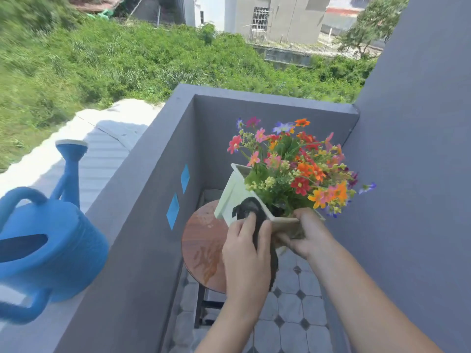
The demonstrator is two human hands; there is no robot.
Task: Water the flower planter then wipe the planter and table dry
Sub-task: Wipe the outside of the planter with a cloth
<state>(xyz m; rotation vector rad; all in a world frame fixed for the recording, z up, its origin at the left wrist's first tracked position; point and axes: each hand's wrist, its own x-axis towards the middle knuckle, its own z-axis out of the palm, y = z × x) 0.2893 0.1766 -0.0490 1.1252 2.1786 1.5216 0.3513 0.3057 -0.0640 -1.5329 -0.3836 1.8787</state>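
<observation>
Here the planter (238, 197), a pale box full of mixed flowers (295, 169), is lifted clear of the round table (204, 240) and tipped, so that one flat side faces the person. It hangs above the table's far right edge, not resting on it. That tilt looks chosen: it turns the wet side up to where a cloth can reach it.

The right hand (304, 235) grips the planter's near lower corner, fingers curled under the rim and thumb on top, and carries its weight. The left hand (246, 253) presses a dark cloth (251, 212) flat against the upturned side, fingers closed over the cloth, part of which trails down below the palm. So the planter sits between the two hands, just beyond the left one and to the left of the right one, touching both.

Judging by this, the watering is done and the wiping of the planter is in hand; the table is not yet dried. Its wooden top shows wet patches, a streaky one near the front edge and a fainter one toward the back edge, under the lifted box.

Further out, a blue watering can (48, 250) stands on top of the grey balcony wall (142, 200) at the left, well apart from the hands, spout pointing up and away. Tiled floor (290, 301) shows beneath the table.
</observation>
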